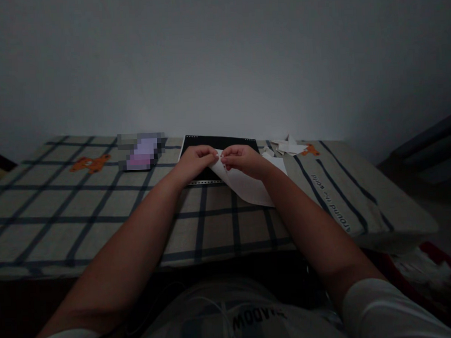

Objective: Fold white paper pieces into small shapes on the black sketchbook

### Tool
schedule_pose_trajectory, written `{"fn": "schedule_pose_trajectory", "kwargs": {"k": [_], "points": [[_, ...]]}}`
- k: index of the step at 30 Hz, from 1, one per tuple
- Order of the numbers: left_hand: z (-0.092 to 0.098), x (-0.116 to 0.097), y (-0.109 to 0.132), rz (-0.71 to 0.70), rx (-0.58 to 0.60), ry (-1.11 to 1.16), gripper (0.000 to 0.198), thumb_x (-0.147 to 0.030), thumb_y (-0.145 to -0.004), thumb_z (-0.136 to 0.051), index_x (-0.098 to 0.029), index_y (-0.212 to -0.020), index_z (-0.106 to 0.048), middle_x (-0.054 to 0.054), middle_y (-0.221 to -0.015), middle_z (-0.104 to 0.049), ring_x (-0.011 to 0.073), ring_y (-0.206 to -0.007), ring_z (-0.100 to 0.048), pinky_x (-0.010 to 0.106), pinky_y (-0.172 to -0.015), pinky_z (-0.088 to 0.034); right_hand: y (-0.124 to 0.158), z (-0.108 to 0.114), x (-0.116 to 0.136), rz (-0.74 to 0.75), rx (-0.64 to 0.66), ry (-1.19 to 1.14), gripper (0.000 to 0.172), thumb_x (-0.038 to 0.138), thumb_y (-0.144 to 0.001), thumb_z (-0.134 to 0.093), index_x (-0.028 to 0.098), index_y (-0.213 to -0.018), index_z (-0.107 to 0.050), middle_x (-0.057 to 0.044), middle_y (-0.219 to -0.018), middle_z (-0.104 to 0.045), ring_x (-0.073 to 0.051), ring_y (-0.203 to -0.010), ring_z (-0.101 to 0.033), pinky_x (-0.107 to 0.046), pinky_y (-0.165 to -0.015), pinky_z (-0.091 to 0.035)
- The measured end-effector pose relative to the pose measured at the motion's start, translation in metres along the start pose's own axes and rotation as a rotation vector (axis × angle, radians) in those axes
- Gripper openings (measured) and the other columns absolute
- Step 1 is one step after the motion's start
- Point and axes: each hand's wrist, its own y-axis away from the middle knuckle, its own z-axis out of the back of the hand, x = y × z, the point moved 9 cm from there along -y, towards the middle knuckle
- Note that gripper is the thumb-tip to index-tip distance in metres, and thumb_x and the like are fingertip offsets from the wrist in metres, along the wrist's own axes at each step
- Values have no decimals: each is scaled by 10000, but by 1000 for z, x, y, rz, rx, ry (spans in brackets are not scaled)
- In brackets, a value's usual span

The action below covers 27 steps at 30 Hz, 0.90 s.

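Between my two hands is a sheet of white paper [250,184], its near edge curling up off the table. My left hand [198,160] pinches the sheet's left end between thumb and fingers. Close beside it, my right hand [242,159] pinches the same end, the fingertips of both hands almost touching. Under the hands lies a black sheet or notebook cover [220,140] with punched holes along its edges. Part of the paper is hidden behind my right hand and forearm.
Torn or folded paper pieces [289,146] lie at the back right. A phone-like purple object [141,151], blurred by pixels, lies at the back left. A checked cloth [100,204] with orange bear prints covers the table, which meets a plain wall [220,59].
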Motion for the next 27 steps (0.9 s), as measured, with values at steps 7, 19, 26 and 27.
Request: {"fn": "schedule_pose_trajectory", "kwargs": {"k": [7,19,26,27], "points": [[-2,3,-1,2,33,8,228,-400,-681,-667,-174,-699,-680,12,-707,-657,164,-701,-563,306,-717,-439,2,0,6,31,-4,41,220,364,-734,-789,176,-797,-694,7,-713,-639,-113,-666,-548,-262,-662,-444],[-6,1,1,7,73,23,258,-413,-702,-699,-155,-699,-711,35,-741,-697,173,-738,-603,303,-743,-450,3,3,12,40,-18,114,326,441,-711,-818,163,-812,-682,4,-702,-631,-121,-683,-562,-261,-659,-443],[1,4,0,17,5,3,284,-438,-692,-686,-157,-735,-688,27,-749,-678,177,-757,-586,316,-768,-449,-1,3,11,60,-28,70,279,378,-703,-795,169,-832,-662,16,-703,-625,-118,-675,-562,-266,-666,-460],[2,4,0,16,-7,4,277,-433,-689,-688,-160,-737,-686,21,-743,-674,177,-758,-583,317,-774,-452,-1,3,9,49,-23,53,259,356,-703,-787,168,-835,-667,17,-706,-627,-115,-669,-557,-265,-663,-459]]}}
